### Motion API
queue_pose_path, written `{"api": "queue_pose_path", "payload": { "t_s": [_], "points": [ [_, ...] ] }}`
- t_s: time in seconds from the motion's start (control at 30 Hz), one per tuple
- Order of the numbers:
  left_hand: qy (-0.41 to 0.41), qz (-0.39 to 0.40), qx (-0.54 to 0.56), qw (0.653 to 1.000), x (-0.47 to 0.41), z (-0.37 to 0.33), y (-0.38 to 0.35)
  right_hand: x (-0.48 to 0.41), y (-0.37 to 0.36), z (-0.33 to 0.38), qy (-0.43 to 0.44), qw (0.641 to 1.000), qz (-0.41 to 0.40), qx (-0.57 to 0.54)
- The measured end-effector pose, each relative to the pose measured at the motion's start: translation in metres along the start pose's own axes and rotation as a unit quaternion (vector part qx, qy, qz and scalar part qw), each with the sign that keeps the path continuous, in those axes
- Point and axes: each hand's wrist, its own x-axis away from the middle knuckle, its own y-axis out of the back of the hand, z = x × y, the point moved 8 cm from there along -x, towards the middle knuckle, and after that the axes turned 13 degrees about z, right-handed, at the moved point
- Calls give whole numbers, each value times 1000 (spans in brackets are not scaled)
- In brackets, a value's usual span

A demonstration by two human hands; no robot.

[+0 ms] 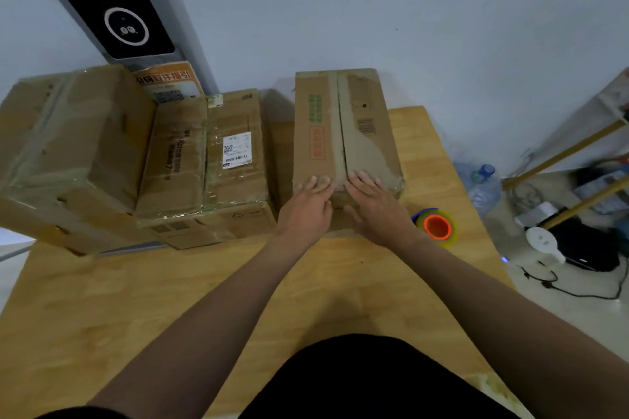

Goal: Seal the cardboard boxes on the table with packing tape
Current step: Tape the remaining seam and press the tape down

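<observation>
A long cardboard box (343,122) lies on the wooden table (170,299), its two top flaps meeting at a centre seam. My left hand (308,201) presses flat on the near end of the left flap. On the right flap's near end rests my right hand (374,202), fingers straight. A roll of packing tape (437,226) with an orange core lies on the table just right of the box, apart from both hands.
Several taped cardboard boxes (235,153) are stacked at the left, the largest (71,133) tilted. A dark panel (112,3) leans on the wall behind them. Right of the table, on the floor, are a water bottle (483,184), cables and clutter.
</observation>
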Motion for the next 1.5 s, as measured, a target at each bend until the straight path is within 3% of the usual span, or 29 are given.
{"api": "queue_pose_path", "payload": {
  "t_s": [0.37,0.73,0.93,1.27,1.5],
  "points": [
    [16,-21,-33,999,6,8,-4,32,4,-50,-85,994,-47,-44],
    [49,-4,-71,996,13,20,1,26,8,-48,-143,989,-37,7],
    [-21,25,-17,999,-6,-13,-3,-2,5,9,0,1000,-18,2],
    [74,33,-73,994,12,29,-13,36,-2,-51,-85,994,-65,7],
    [126,44,89,987,10,25,-19,33,3,-57,-118,980,-97,-129]
  ]
}}
